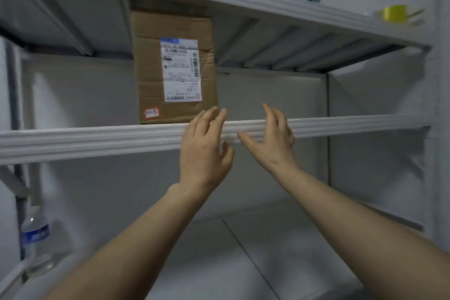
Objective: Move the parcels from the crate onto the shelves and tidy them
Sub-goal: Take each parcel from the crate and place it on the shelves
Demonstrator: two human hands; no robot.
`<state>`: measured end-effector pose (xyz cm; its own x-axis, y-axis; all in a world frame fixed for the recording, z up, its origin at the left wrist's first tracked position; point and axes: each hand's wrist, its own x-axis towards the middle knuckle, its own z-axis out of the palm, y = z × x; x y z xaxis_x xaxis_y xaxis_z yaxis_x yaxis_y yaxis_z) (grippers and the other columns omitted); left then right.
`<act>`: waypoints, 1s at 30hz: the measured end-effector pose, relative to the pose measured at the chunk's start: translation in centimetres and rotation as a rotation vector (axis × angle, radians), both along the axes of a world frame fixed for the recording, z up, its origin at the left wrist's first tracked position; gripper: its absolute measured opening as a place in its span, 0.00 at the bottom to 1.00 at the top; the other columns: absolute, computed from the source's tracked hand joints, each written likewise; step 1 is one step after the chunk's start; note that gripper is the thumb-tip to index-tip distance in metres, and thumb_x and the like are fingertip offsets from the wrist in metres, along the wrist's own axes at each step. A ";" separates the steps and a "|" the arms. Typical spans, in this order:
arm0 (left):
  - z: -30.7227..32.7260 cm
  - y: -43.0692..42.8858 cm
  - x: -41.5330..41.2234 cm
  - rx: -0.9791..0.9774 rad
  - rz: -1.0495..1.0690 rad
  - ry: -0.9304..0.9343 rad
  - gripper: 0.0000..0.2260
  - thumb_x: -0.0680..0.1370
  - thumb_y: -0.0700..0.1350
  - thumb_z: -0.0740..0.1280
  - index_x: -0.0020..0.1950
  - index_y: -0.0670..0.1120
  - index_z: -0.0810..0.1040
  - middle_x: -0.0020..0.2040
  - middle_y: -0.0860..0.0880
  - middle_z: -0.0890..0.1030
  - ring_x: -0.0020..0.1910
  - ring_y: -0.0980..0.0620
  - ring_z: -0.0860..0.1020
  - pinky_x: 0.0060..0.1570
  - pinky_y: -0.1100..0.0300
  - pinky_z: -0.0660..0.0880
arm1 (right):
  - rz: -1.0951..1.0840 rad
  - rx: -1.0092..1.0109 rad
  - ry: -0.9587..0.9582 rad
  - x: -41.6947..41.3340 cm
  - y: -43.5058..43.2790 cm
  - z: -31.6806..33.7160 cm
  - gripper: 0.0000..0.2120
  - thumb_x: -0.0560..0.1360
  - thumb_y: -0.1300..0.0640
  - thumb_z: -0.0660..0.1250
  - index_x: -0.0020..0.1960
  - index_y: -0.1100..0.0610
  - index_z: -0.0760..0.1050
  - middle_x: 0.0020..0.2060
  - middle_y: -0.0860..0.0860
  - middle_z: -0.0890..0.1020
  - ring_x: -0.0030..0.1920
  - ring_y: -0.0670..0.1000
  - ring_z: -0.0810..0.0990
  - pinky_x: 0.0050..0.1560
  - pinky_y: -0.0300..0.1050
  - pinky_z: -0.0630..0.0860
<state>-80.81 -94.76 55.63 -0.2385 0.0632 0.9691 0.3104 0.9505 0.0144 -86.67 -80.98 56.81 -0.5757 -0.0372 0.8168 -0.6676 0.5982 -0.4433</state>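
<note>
Your left hand [203, 151] and right hand [270, 139] hover with fingers spread, gripping nothing, at the shelf [97, 140] front edge; the parcel [175, 66] stands upright there.

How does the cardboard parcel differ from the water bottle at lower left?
The cardboard parcel is brown and boxy; the water bottle is clear and rounded. The parcel carries a white shipping label, the bottle a blue one. The parcel stands on the middle shelf, the bottle lower down. Both stand upright.

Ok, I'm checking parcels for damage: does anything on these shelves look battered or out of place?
The cardboard box on the middle shelf has a creased, dented front, mostly right of its label. Nothing else stands out.
</note>
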 end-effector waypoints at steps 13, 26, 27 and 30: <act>-12.1 25.9 3.0 -0.350 -0.234 -0.877 0.33 0.74 0.54 0.65 0.77 0.53 0.57 0.73 0.48 0.65 0.71 0.44 0.64 0.69 0.44 0.62 | -0.639 0.225 -0.625 13.6 27.3 -16.0 0.43 0.72 0.41 0.69 0.77 0.50 0.49 0.77 0.56 0.48 0.77 0.55 0.44 0.74 0.58 0.44; -25.7 56.9 34.3 -0.780 -0.946 -1.140 0.36 0.75 0.55 0.67 0.78 0.49 0.54 0.69 0.46 0.69 0.66 0.46 0.70 0.59 0.52 0.73 | -1.192 -0.364 -0.966 54.8 49.9 -30.0 0.39 0.74 0.48 0.69 0.77 0.51 0.51 0.76 0.54 0.50 0.71 0.56 0.65 0.64 0.49 0.72; -26.3 58.5 37.1 -0.810 -0.998 -1.148 0.36 0.75 0.55 0.67 0.78 0.49 0.54 0.69 0.46 0.69 0.66 0.47 0.70 0.59 0.53 0.73 | -1.236 -0.397 -0.962 57.9 50.8 -30.4 0.39 0.74 0.49 0.69 0.77 0.52 0.51 0.76 0.55 0.50 0.71 0.56 0.65 0.64 0.48 0.71; -27.7 62.6 44.8 -0.915 -1.130 -1.146 0.35 0.75 0.55 0.67 0.77 0.49 0.54 0.70 0.46 0.69 0.67 0.47 0.71 0.58 0.54 0.74 | -1.359 -0.497 -0.957 66.1 52.5 -31.6 0.38 0.74 0.50 0.69 0.77 0.54 0.52 0.75 0.57 0.52 0.73 0.55 0.61 0.68 0.45 0.64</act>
<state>-36.06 -32.21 27.89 -0.1501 0.9878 -0.0405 0.9366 0.1551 0.3143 -20.52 -28.50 25.22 -0.2274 0.9735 -0.0225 0.7433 0.1586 -0.6499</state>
